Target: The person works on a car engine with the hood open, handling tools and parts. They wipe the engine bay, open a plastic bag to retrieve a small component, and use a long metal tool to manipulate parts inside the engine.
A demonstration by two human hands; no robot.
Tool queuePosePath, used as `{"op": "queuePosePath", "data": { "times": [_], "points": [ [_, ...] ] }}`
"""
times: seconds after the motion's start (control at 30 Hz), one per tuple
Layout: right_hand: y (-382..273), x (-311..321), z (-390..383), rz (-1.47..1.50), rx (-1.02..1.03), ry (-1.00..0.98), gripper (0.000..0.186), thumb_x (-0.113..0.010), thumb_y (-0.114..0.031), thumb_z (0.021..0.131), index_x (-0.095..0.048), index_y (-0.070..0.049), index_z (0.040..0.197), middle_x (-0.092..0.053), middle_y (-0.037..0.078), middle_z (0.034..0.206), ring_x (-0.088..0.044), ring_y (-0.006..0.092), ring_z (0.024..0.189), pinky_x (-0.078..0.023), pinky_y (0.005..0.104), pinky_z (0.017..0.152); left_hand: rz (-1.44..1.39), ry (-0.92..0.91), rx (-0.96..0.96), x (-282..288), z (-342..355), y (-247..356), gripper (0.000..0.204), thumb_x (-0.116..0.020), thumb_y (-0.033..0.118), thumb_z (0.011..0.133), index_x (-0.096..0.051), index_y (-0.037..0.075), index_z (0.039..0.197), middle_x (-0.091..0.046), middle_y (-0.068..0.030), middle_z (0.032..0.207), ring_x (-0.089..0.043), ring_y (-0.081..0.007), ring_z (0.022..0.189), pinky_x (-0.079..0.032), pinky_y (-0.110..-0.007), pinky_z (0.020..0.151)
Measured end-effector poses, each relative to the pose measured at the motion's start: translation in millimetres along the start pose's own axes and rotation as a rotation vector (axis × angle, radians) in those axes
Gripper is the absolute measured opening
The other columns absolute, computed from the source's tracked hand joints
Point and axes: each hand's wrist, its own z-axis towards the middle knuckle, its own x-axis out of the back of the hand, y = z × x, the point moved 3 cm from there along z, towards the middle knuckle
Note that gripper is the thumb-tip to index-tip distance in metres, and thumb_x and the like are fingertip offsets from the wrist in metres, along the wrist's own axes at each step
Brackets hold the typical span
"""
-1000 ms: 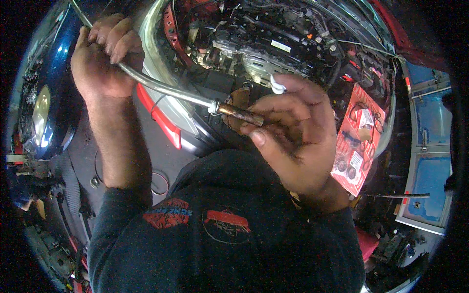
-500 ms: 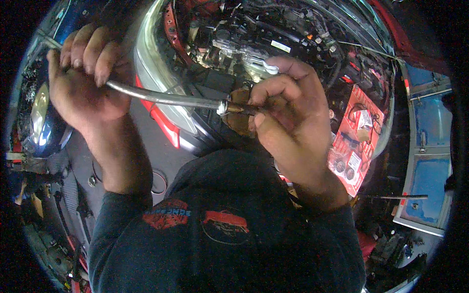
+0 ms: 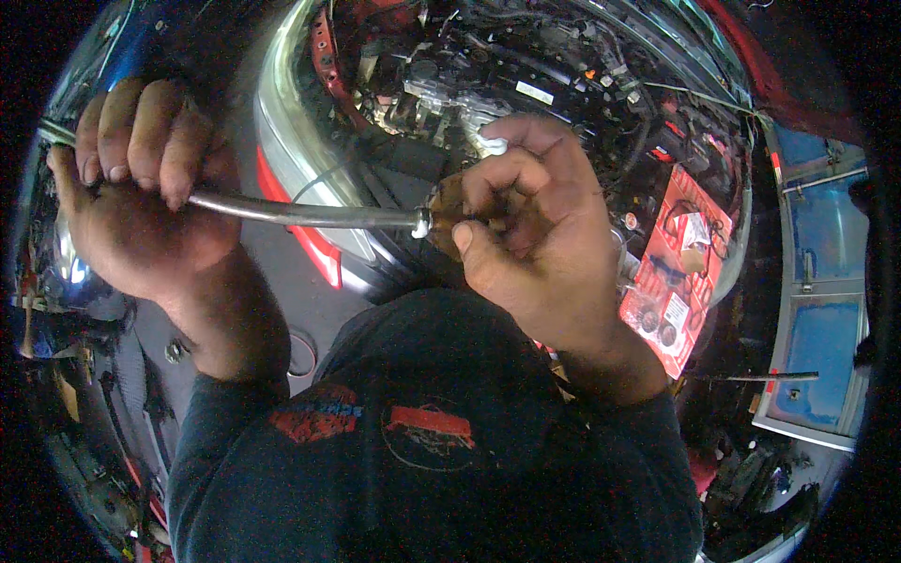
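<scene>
A long, slightly bent silvery metal tube [image 3: 310, 215] runs across in front of me. My left hand [image 3: 141, 188] is wrapped round it, and the tube's far left end sticks out past the thumb side. At the tube's right end is a collar with a white smear, then a dark brownish tip partly lost against the background. My right hand [image 3: 544, 202] is curled at that tip, which seems to sit between thumb and fingers. A blob of white paste [image 3: 493, 145] clings to the right index fingertip.
A car's open engine bay [image 3: 497, 80] lies ahead, bordered by the headlight [image 3: 291, 122] and red bumper trim. On its right side lies a red-and-white gasket kit package [image 3: 678, 272]. Blue panelled doors [image 3: 826, 347] stand at far right, and a cable loop [image 3: 302, 352] rests on the floor.
Both hands and the tube have shifted left and a little lower. My right thumb and fingers have closed up nearer the collar, covering more of the brown tip.
</scene>
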Motion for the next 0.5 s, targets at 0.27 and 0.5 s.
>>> {"op": "queuePosePath", "data": {
  "times": [0.27, 0.5],
  "points": [
    [-2.7, 2.0, 1.2, -0.048, 0.032, -0.03, 0.061, -0.051, 0.011, 0.073, -0.031, 0.0, 0.129, -0.052, 0.006, 0.094, -0.054, 0.013, 0.093, -0.045, 0.0262, 0.081, 0.028, 0.044, -0.033, -0.4, -0.5, -0.9, 0.042, -0.039, 0.043, 0.094, -0.039, 0.013, 0.065, -0.036, 0.0004, 0.065, -0.03, -0.0098, 0.052, -0.023, -0.021, 0.038],
    [-4.9, 1.4, 1.5, 0.024, 0.028, -0.021, 0.06, -0.051, 0.01, 0.073, -0.032, 0.0, 0.129, -0.051, 0.005, 0.093, -0.053, 0.0104, 0.089, -0.043, 0.022, 0.076, 0.04, -0.01, -0.071, -0.8, -3.2, 2.7, 0.04, -0.038, 0.044, 0.093, -0.038, 0.014, 0.065, -0.036, 0.002, 0.063, -0.029, -0.0096, 0.05, -0.023, -0.021, 0.036]
  ]
}}
